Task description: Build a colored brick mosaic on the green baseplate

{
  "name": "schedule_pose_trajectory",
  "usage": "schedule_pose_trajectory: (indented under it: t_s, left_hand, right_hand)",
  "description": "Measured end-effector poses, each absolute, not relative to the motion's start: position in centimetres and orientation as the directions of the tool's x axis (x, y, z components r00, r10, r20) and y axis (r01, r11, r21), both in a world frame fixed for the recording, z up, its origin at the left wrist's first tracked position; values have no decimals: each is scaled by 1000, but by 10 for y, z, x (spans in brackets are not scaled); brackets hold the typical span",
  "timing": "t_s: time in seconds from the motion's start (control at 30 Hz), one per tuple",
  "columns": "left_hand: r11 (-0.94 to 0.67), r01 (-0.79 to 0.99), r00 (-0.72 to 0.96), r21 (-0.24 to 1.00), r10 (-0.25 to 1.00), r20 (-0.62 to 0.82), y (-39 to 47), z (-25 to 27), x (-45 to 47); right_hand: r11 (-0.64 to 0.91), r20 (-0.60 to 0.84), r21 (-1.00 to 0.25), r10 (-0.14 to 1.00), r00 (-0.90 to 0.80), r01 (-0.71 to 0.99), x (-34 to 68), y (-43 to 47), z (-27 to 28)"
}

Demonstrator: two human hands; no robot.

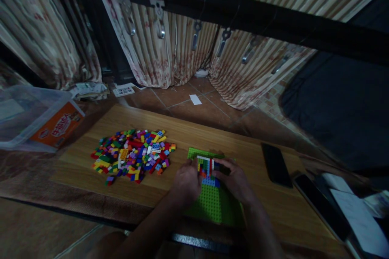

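A green studded baseplate [211, 204] lies on the wooden table with a small toy-brick structure [208, 180] built on its far half. White, red, yellow and blue bricks show in the structure. My left hand [186, 179] is closed against the structure's left side, fingers curled and partly hidden. From the right, my right hand [233, 175] grips the structure's right side between thumb and forefinger. Any loose brick within the fingers is too small to make out. A wide pile of mixed bricks [133, 153] spreads over the table left of the baseplate.
A black phone [276, 164] lies on the wooden table [252, 151] to the right, with another dark device [322, 204] by the table's right end. A clear plastic bin [33, 115] with an orange label stands at the left. Striped curtains [154, 48] hang beyond a dark bar.
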State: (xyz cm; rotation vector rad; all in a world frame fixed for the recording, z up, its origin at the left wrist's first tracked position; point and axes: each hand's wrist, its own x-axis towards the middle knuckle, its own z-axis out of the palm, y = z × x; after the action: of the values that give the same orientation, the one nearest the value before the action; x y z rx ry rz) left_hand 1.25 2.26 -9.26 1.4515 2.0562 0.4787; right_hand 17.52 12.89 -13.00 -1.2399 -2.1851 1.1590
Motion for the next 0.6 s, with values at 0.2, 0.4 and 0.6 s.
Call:
schedule_pose_trajectory:
  t_s: [0.2, 0.4, 0.6]
  left_hand:
    - [356, 729, -266, 584, 934, -238, 22, -95, 13]
    - [339, 717, -274, 609, 941, -201, 18, -97, 11]
    - [419, 753, -399, 508, 904, -153, 18, -93, -11]
  right_hand:
    - [299, -54, -782, 842, -537, 547, 176, 125, -131]
    - [242, -90, -803, 854, -513, 544, 180, 125, -133]
    - [345, -45, -744, 828, -558, 572, 175, 126, -134]
